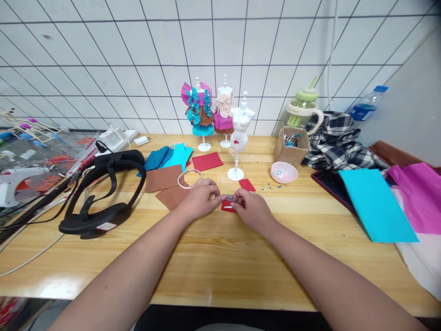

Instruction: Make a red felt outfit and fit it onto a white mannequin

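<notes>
Showing a white strip (228, 207), small red piece (224, 203) in pinching right hand (254, 209); left hand (200, 197), grip unclear

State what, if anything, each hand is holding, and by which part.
The left hand and right hand appear to pinch a small grey item by opposite ends, over a red piece; the contact is partly hidden.

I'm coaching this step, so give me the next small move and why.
Probably lower the left hand to steady the near-left corner of the red piece: that corner looks uncovered, while both hands' fingertips gather around the small grey item by its far edge. What that item is, I can't tell.
</notes>
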Available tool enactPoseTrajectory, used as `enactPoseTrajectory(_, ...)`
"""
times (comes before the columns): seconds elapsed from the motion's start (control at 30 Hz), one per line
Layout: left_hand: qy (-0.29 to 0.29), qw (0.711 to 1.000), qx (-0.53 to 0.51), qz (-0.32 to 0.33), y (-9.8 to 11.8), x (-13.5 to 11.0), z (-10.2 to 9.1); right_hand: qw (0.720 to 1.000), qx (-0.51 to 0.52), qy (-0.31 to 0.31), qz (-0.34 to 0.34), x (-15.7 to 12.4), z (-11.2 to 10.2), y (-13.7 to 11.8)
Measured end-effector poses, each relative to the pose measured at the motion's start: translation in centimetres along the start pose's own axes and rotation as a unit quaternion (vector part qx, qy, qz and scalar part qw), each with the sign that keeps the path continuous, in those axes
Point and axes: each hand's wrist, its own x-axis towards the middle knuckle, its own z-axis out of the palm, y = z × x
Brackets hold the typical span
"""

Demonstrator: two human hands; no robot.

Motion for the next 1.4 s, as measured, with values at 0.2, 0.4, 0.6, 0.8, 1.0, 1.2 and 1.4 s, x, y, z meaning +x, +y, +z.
enactPoseTrajectory(0.2, -0.009, 1.0, -0.017, -0.017, 0.4, -0.1, 0.2, 0.999, -0.035, -0.008, -0.001, 0.0, 0.1, -0.1)
enactPoseTrajectory(0.4, -0.031, 0.999, -0.008, -0.021, 0.4, -0.2, 0.4, 0.999, -0.047, -0.011, -0.008, 0.0, 0.0, -0.1)
enactPoseTrajectory(0.6, -0.04, 0.999, -0.003, -0.025, 0.5, -0.2, 0.4, 0.998, -0.062, -0.013, -0.011, 0.0, -0.1, -0.2)
enactPoseTrajectory(0.8, -0.049, 0.998, 0.019, -0.033, 0.8, -0.1, 0.7, 0.996, -0.086, -0.012, -0.022, -0.3, -0.3, -0.5)
enactPoseTrajectory(1.0, -0.053, 0.998, 0.01, -0.03, 0.5, -0.2, 0.6, 0.994, -0.104, -0.004, -0.041, -0.6, -1.1, -0.2)
enactPoseTrajectory(1.2, -0.067, 0.997, -0.008, -0.038, 0.5, -0.1, 0.4, 0.99, -0.133, -0.024, -0.042, -0.5, -1.1, 0.2)
enactPoseTrajectory(1.4, -0.068, 0.997, 0.002, -0.031, 0.2, -0.1, 0.5, 0.98, -0.193, -0.012, -0.057, -0.5, -1.5, 0.3)
